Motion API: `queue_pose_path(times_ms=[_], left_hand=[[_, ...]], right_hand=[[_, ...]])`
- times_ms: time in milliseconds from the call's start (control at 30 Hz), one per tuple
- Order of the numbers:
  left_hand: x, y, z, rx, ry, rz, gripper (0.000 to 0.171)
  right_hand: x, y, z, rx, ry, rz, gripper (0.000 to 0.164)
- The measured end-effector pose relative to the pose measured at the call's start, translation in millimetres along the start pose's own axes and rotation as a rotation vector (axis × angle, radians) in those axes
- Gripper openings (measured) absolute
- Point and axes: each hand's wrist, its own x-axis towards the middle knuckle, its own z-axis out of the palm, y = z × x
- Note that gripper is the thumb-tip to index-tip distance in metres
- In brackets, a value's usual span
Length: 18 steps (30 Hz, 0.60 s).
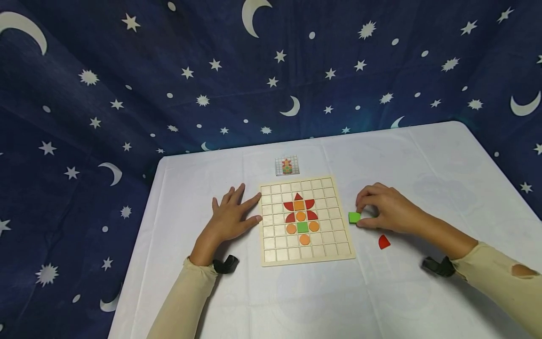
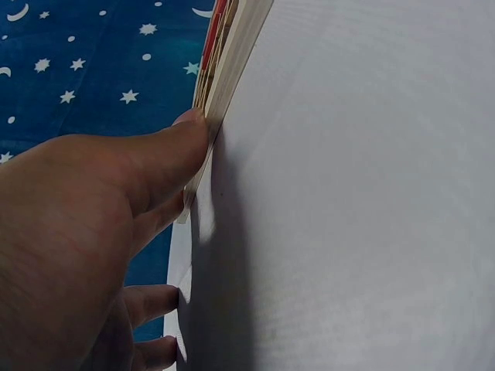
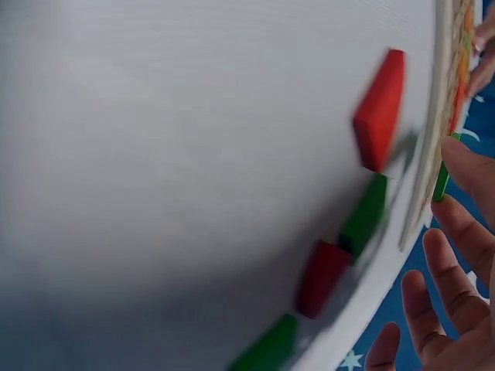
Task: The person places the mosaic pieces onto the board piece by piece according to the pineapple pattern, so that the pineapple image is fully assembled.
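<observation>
My right hand (image 1: 391, 207) pinches a green square tile (image 1: 354, 217) between thumb and index finger, beside the right edge of a wooden grid board (image 1: 273, 242). My left hand (image 1: 228, 217) lies with fingers spread at the board's left edge, thumb and index fingertips right at the rim. On the board, a red triangle (image 1: 298, 197) tops an orange square (image 1: 298, 205), with red quarter circles (image 1: 289, 206) at the sides. Below are several orange discs (image 1: 304, 239) and a green square (image 1: 302, 227). A loose red quarter circle (image 1: 384, 242) lies on the cloth near my right wrist.
A small pattern card (image 1: 287, 165) lies behind the board on the white-covered table (image 1: 203, 174). In the right wrist view, more loose red (image 3: 322, 278) and green pieces (image 3: 365, 216) lie in a row. A dark blue curtain (image 1: 148, 61) hangs behind.
</observation>
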Motion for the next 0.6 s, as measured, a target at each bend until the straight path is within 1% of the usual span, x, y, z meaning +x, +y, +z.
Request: queue_pose_path(times_ms=[100,200,267,467,600], left_hand=[[0.2,0.0,0.2,0.001,-0.001,-0.001,0.070],[0.1,-0.1,0.4,0.003,-0.002,-0.002,0.070],[0.2,-0.1,0.6,0.004,-0.001,-0.002,0.070],[0.2,-0.3,0.4,0.002,0.000,0.002,0.070],[-0.1,-0.1,0.1,-0.003,0.000,0.004,0.070]], right_hand=[[3.9,-3.3,-1.8,0.043,0.008,-0.003,0.023],[7.4,-8.8,1.3,0.074,-0.003,-0.012,0.022],[9.9,-13.6,5.2,0.085,-0.018,-0.020,0.023],[17.7,-31.7,18.8,0.105,-0.041,-0.079,0.025],[21.9,-45.8,25.6,0.125,-0.068,-0.091,0.025]])
